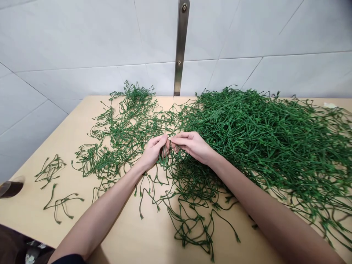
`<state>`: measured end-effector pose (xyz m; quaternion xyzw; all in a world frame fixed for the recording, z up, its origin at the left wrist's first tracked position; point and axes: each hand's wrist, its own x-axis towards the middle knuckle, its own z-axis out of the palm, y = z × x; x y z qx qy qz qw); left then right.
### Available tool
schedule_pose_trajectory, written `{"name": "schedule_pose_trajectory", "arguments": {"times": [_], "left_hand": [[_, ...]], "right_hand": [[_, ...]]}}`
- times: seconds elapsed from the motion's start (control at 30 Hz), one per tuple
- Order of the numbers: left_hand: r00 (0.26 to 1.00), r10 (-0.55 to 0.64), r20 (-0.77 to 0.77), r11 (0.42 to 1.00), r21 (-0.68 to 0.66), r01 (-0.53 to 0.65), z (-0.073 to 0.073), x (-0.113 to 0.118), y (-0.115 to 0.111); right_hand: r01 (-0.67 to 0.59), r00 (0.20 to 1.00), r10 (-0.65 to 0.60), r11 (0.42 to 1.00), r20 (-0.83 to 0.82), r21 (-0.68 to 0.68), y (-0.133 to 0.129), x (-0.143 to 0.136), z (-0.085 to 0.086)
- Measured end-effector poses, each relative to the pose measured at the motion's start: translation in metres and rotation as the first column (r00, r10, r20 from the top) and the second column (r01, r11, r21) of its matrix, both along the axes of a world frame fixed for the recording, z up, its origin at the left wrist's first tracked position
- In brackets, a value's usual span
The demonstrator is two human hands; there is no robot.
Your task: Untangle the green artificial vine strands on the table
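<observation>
My left hand (153, 151) is closed round several thin green plastic-looking stems, whose ends hang below the fingers. Close beside it, my right hand (195, 147) pinches at the same spot, thumb against forefinger, on what looks like the end of a green stem. The fingertips of both hands almost touch, and the exact join between them is too small to make out. Behind and to the right of my right hand rises a large tangled heap of green stems (264, 135). A looser spread of green stems (129, 126) lies beyond and left of my left hand.
The pale wooden table (148, 238) meets a tiled wall (82, 36) with a metal strip (180, 47) fixed to it. A dark cup (11, 189) stands at the left edge. Stray stems (64, 203) lie on the left, and a white scrap (330, 105) at the far right.
</observation>
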<state>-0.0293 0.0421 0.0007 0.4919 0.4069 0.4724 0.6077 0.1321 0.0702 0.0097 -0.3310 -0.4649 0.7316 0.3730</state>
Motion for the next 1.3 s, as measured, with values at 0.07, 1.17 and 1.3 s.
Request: {"name": "schedule_pose_trajectory", "arguments": {"times": [0.07, 1.17, 1.3], "left_hand": [[0.999, -0.023, 0.024, 1.000, -0.009, 0.023, 0.000, 0.000, 0.000], [0.944, -0.159, -0.290, 0.976, 0.097, 0.194, 0.011, -0.001, -0.006], [0.934, -0.140, -0.329, 0.981, 0.085, 0.176, 0.011, 0.002, -0.007]], "right_hand": [[0.018, 1.000, -0.019, 0.999, 0.024, 0.039, -0.001, -0.001, 0.000], [-0.118, 0.966, 0.040, 0.948, 0.256, 0.296, -0.001, 0.001, -0.001], [-0.147, 0.965, 0.069, 0.943, 0.253, 0.300, -0.002, 0.002, 0.001]]}}
